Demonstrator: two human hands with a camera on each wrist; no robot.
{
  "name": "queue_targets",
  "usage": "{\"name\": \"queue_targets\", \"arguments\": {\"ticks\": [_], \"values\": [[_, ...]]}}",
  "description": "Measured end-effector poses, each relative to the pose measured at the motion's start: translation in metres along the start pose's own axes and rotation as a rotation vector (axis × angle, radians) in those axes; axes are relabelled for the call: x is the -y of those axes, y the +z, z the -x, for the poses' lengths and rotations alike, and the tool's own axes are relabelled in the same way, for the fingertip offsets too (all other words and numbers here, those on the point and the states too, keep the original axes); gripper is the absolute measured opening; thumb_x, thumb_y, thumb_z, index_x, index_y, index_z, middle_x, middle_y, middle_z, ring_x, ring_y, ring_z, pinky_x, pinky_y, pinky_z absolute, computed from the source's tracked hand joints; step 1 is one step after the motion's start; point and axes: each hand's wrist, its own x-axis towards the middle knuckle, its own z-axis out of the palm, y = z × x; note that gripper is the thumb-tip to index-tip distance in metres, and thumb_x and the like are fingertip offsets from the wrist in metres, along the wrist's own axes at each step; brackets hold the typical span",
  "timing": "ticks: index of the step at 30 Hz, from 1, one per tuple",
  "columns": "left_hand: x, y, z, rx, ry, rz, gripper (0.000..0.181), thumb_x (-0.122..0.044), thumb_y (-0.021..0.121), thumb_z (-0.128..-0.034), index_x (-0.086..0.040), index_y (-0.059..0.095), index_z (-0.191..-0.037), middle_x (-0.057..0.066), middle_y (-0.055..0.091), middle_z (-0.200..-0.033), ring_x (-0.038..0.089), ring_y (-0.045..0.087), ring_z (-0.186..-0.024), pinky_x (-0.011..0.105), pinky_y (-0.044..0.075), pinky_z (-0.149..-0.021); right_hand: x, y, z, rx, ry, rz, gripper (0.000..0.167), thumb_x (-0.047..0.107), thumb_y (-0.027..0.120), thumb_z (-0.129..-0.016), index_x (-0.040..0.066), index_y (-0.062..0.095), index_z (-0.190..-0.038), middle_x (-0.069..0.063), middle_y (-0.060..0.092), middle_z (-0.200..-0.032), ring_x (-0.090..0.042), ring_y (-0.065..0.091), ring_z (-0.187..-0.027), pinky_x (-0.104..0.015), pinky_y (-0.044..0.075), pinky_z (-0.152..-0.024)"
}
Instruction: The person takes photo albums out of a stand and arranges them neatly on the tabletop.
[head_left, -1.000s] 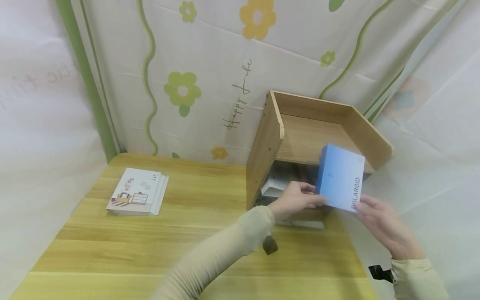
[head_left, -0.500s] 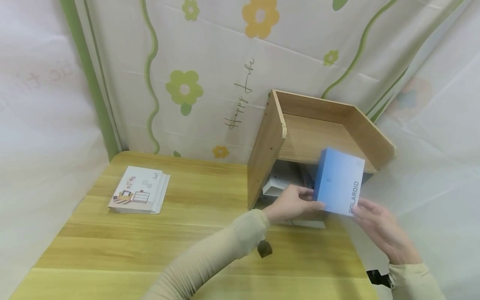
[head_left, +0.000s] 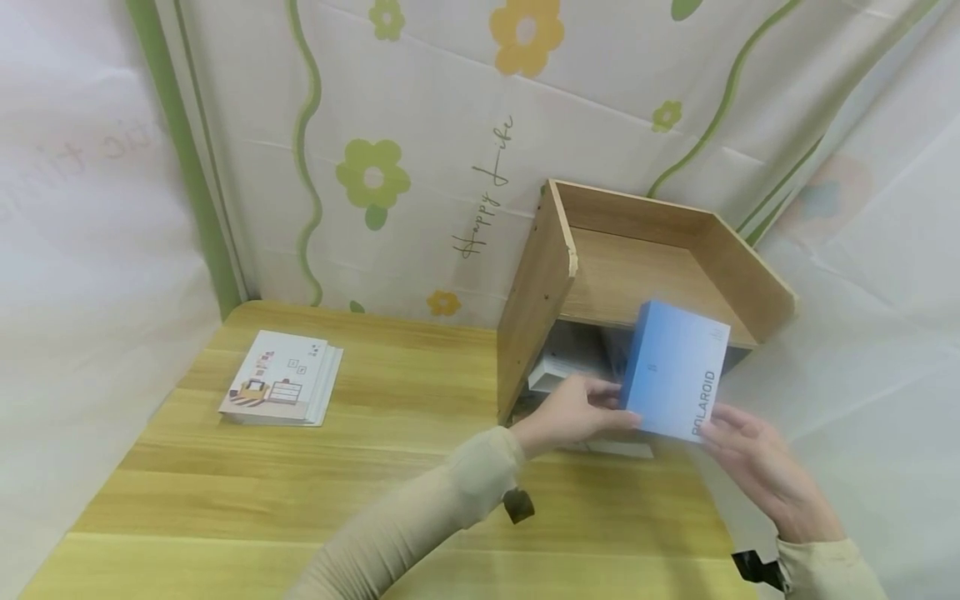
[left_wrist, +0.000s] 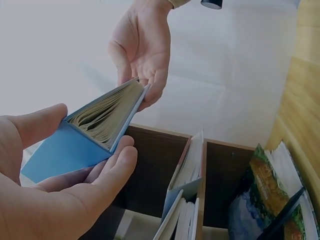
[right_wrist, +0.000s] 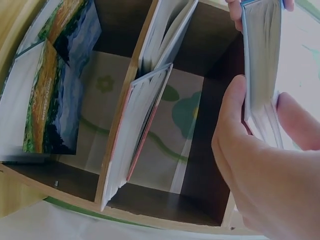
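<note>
Wood tabletop (head_left: 405, 375); hands (head_left: 566, 414) (head_left: 768, 467) hold blue book (head_left: 675, 373); pages (left_wrist: 107, 114): wrist views only.

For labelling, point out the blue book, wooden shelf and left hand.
Blue book (head_left: 681, 375), head view, face lettered POLAROID.
Wooden shelf (head_left: 630, 271), head view, top board.
Left hand (head_left: 569, 413), head view, between wrist and fingers.

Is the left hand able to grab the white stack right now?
Probably not yet: the left hand grips the blue book. Nothing seems to block the table between that hand and the white stack, so freeing the hand might suffice.
</note>
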Motion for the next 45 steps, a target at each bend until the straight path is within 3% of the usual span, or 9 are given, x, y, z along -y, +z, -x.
{"name": "queue_targets", "arguments": {"ticks": [11, 17, 21, 26, 29, 33, 35, 42, 45], "values": [[0.005, -0.009, 0.014, 0.030, 0.038, 0.071, 0.064, -0.036, 0.081, -0.0821, -0.005, 0.060, -0.134, -0.003, 0.067, -0.119, 0.006, 0.060, -0.105, 0.024, 0.050, -0.090, -0.003, 0.015, 0.002, -0.019, 0.010, 0.043, 0.040, -0.008, 0.036, -0.103, 0.007, 0.058, -0.132, -0.012, 0.059, -0.132, -0.022, 0.055, -0.122, -0.031, 0.044, -0.102], [0.015, -0.016, 0.019, 0.040, 0.048, 0.112, 0.063, -0.035, 0.080, -0.0833, -0.005, 0.059, -0.135, -0.005, 0.069, -0.111, 0.005, 0.063, -0.098, 0.023, 0.053, -0.082, -0.009, 0.023, -0.001, -0.050, 0.006, 0.143, 0.037, -0.005, 0.041, -0.102, 0.007, 0.055, -0.134, -0.011, 0.060, -0.130, -0.022, 0.055, -0.121, -0.030, 0.044, -0.101], [0.019, -0.018, 0.022, 0.052, 0.051, 0.110, 0.064, -0.035, 0.079, -0.0839, -0.006, 0.057, -0.136, -0.004, 0.067, -0.116, 0.006, 0.062, -0.101, 0.023, 0.052, -0.086, -0.014, 0.026, -0.002, -0.064, 0.000, 0.200, 0.038, -0.004, 0.043, -0.102, 0.008, 0.052, -0.137, -0.011, 0.060, -0.132, -0.022, 0.055, -0.121, -0.028, 0.045, -0.100], [0.021, -0.021, 0.029, 0.048, 0.062, 0.077, 0.064, -0.035, 0.078, -0.0852, -0.005, 0.057, -0.137, -0.002, 0.065, -0.123, 0.008, 0.061, -0.107, 0.023, 0.050, -0.090, -0.019, 0.031, -0.002, -0.129, 0.019, 0.350, 0.042, 0.004, 0.050, -0.102, 0.001, 0.043, -0.144, -0.014, 0.056, -0.135, -0.022, 0.053, -0.123, -0.027, 0.043, -0.099], [0.024, -0.022, 0.032, 0.038, 0.058, 0.075, 0.063, -0.035, 0.079, -0.0844, -0.005, 0.058, -0.136, -0.002, 0.065, -0.124, 0.007, 0.061, -0.106, 0.023, 0.050, -0.090, -0.021, 0.036, -0.003, -0.179, 0.049, 0.444, 0.048, 0.010, 0.055, -0.101, -0.001, 0.039, -0.146, -0.016, 0.053, -0.138, -0.023, 0.050, -0.126, -0.033, 0.037, -0.102], [0.033, -0.024, 0.036, 0.028, 0.039, 0.080, 0.065, -0.037, 0.080, -0.0826, -0.008, 0.058, -0.136, -0.006, 0.064, -0.124, 0.006, 0.061, -0.105, 0.024, 0.050, -0.088, -0.025, 0.043, -0.004, -0.218, 0.050, 0.556, 0.049, 0.018, 0.059, -0.100, 0.002, 0.044, -0.144, -0.016, 0.052, -0.139, -0.022, 0.046, -0.127, -0.055, 0.028, -0.106], [0.037, -0.025, 0.037, 0.028, 0.038, 0.084, 0.065, -0.037, 0.080, -0.0826, -0.008, 0.058, -0.137, -0.006, 0.064, -0.123, 0.007, 0.062, -0.106, 0.025, 0.050, -0.088, -0.028, 0.046, -0.005, -0.229, 0.044, 0.580, 0.048, 0.020, 0.060, -0.100, 0.002, 0.046, -0.142, -0.017, 0.054, -0.137, -0.023, 0.047, -0.126, -0.060, 0.025, -0.105], [0.047, -0.031, 0.046, 0.040, 0.056, 0.074, 0.066, -0.035, 0.080, -0.0838, -0.004, 0.056, -0.138, 0.001, 0.064, -0.126, 0.008, 0.062, -0.105, 0.025, 0.051, -0.089, -0.044, 0.056, -0.004, -0.253, 0.010, 0.503, 0.043, 0.010, 0.059, -0.099, -0.004, 0.048, -0.138, -0.017, 0.060, -0.128, -0.025, 0.055, -0.117, -0.032, 0.042, -0.097], [0.049, -0.033, 0.052, 0.042, 0.062, 0.058, 0.067, -0.035, 0.079, -0.0840, -0.003, 0.055, -0.138, 0.003, 0.062, -0.129, 0.008, 0.063, -0.105, 0.025, 0.051, -0.089, -0.049, 0.060, -0.003, -0.235, -0.028, 0.436, 0.040, 0.003, 0.057, -0.098, -0.007, 0.048, -0.136, -0.018, 0.061, -0.125, -0.027, 0.057, -0.115, -0.030, 0.045, -0.095]]}}
